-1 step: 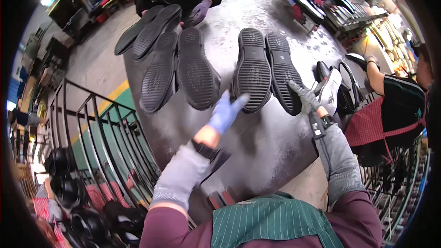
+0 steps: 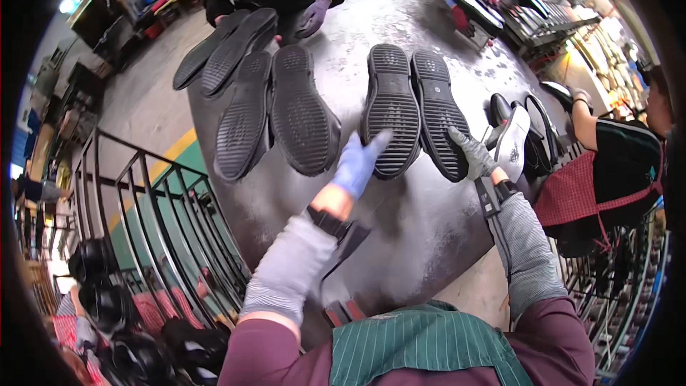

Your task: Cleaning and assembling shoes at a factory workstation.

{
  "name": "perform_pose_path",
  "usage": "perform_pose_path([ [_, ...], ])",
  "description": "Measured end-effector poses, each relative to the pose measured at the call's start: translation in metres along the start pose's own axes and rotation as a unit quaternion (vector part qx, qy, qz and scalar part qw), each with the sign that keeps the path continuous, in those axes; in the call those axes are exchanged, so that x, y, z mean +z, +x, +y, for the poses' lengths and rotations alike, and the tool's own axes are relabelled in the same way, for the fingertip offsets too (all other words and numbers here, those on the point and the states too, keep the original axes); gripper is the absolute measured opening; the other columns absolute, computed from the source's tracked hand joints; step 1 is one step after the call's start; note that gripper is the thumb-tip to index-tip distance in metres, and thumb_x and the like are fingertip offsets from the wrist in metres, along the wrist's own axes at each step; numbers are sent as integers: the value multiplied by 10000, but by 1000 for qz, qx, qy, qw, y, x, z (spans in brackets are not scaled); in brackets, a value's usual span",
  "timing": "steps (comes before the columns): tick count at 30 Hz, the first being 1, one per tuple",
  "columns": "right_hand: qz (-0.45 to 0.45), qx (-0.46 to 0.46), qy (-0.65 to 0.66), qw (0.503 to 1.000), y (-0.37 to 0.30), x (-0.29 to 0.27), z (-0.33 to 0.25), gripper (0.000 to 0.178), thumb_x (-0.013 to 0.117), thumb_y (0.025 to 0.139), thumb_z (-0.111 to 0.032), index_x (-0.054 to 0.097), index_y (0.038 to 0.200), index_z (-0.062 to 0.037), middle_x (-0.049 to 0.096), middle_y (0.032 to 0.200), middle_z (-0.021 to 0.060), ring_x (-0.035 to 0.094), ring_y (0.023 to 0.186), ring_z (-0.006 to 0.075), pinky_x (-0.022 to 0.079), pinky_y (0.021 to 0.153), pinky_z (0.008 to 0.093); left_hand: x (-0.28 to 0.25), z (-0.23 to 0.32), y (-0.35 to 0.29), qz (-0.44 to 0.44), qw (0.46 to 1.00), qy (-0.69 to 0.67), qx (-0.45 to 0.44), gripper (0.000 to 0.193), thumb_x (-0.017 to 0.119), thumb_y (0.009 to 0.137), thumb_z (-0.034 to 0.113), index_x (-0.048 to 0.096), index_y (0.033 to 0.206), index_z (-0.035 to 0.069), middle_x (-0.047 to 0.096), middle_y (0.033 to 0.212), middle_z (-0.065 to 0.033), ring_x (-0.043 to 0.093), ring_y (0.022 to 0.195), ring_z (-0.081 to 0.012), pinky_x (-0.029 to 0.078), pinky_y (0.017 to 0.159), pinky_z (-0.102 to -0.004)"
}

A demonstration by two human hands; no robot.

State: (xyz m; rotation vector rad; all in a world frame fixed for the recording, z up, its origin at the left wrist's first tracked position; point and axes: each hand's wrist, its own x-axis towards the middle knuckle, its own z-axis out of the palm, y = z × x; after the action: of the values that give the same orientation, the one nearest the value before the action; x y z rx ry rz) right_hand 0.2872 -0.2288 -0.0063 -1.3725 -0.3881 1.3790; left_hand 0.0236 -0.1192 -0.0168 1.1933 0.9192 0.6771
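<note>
a beat on: left hand (image 2: 357, 163) has edged forward and rightward, thumb now over the near end of the left black shoe (image 2: 393, 111); right hand (image 2: 474, 155) sits much as before. from where i stand, both sleeved forearms (image 2: 289, 268) reach across the grey surface (image 2: 429, 243). left hand open, thumb spread wide; right hand at outer edge of the right black shoe (image 2: 437, 104), grip can't be told. pair lies sole-up, side by side.

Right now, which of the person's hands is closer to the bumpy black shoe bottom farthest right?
The right. The right hand is at the lower right edge of that ridged sole; the left hand is farther left, by the neighbouring sole's lower end.
</note>
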Motion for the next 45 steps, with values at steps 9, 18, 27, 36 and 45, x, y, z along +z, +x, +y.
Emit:
perform_pose_path([
  [9,71,-74,-58,993,-38,-1,91,583,659,855,-434,508,1275,-57,614,1125,30,557,986,123,438,894,283,-1,-52,-13,-34,979,-176,-98,508,745,793,277,575,1147,-45,660,1027,-95,634,858,-172,509,795,-295],
  [18,3,-29,-89,996,-185,19,108,560,682,854,-346,517,1262,1,617,1171,90,567,1062,178,440,941,315,-73,-67,-215,18,984,-43,-174,634,633,839,398,492,1218,-91,595,1137,-186,568,1043,-254,434,945,-353],
  [27,-112,-95,-158,976,-184,1,125,554,655,875,-330,481,1305,-27,606,1191,72,541,1087,168,424,947,316,-26,-88,-366,52,978,-141,-144,709,655,830,380,396,1326,-55,533,1250,-176,538,1116,-269,421,985,-372],
  [36,-297,11,-163,941,-243,-33,167,728,649,869,-407,352,1375,24,632,971,74,612,790,136,511,729,308,35,-120,-437,149,908,-384,-82,711,671,828,387,401,1329,-40,507,1284,-157,506,1174,-291,409,1022,-427],
  [45,-368,85,-287,880,-251,24,194,776,619,833,-540,415,1337,14,600,1146,201,591,1044,262,467,905,355,40,-67,-447,171,955,-210,-122,830,740,721,506,448,1310,-2,551,1239,-106,544,1124,-250,428,986,-391],
])
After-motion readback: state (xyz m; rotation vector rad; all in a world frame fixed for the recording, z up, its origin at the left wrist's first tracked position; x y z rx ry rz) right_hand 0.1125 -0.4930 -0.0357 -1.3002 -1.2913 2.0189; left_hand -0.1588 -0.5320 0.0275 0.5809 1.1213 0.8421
